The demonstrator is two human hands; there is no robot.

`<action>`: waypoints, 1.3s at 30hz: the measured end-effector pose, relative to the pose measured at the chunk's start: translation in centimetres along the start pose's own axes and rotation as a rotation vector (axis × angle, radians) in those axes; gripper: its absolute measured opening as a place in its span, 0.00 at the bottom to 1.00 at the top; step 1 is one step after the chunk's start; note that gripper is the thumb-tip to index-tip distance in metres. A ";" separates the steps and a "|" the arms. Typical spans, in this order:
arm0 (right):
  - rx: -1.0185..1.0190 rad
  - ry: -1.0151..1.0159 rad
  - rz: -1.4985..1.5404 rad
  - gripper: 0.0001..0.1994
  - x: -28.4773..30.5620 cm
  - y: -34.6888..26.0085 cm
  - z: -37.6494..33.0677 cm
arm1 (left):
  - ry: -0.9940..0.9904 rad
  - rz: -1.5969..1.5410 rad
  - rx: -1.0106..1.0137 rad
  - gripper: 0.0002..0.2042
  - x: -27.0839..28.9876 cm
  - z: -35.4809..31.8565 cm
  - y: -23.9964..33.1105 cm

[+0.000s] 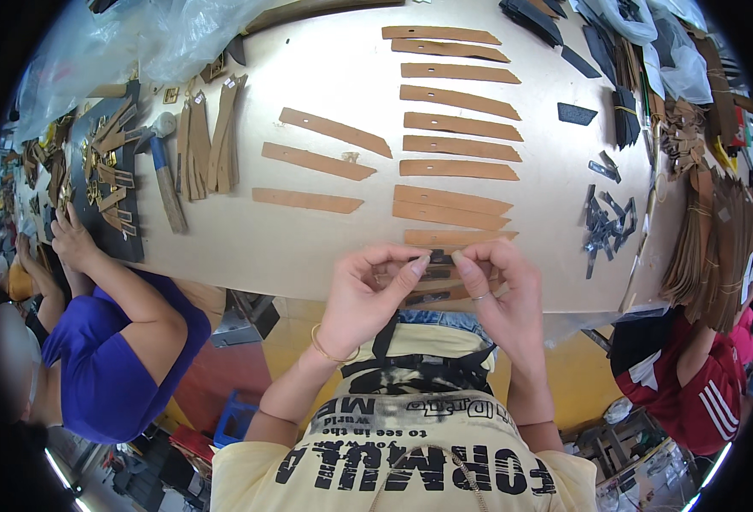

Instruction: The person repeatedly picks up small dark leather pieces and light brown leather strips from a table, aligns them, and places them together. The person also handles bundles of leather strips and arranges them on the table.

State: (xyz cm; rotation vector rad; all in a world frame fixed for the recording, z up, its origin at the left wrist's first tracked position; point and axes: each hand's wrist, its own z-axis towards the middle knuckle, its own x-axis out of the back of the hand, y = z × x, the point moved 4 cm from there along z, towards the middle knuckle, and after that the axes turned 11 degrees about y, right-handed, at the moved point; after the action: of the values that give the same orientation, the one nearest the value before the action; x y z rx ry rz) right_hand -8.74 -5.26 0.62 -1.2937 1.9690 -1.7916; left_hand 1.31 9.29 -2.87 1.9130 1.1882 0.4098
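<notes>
Both hands are at the table's near edge, close together in front of my body. My left hand (pixel 369 286) and my right hand (pixel 508 286) pinch the ends of a small black strip (pixel 440 256) between thumbs and fingertips. Under and between them lie several brown leather straps, partly hidden by my fingers; a dark piece (pixel 427 298) lies on the nearest one. Just beyond my fingertips is another brown leather strap (pixel 457 236). From there a column of similar straps (pixel 462 125) runs up the table, each lying crosswise, most with a small slot near the left end.
Three more straps (pixel 308 200) lie left of the column. Further left are a hammer (pixel 165 175), strap bundles (pixel 214 145) and a dark board (pixel 120 230) with buckled pieces. Black strips (pixel 607 224) are heaped at right, near hanging straps (pixel 713 239). Co-workers sit on both sides.
</notes>
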 end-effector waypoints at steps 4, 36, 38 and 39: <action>0.047 0.023 -0.147 0.05 -0.7 0.2 0.1 | 0.186 0.363 -0.246 0.04 0.5 0.0 0.5; 0.078 -0.059 0.087 0.15 -1.1 0.7 0.1 | 0.016 0.236 -0.452 0.19 1.2 0.2 1.4; 0.066 -0.060 0.066 0.15 -1.2 0.7 0.0 | 0.075 0.289 -0.407 0.17 1.1 0.2 0.9; 0.056 -0.063 0.053 0.15 -1.3 0.8 0.0 | 0.087 0.310 -0.390 0.17 1.1 0.2 0.7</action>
State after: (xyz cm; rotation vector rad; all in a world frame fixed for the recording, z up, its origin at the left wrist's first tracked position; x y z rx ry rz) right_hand -8.37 -4.45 -0.61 -1.2528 1.8890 -1.7466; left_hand 2.38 10.04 -2.57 1.7461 0.7907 0.8340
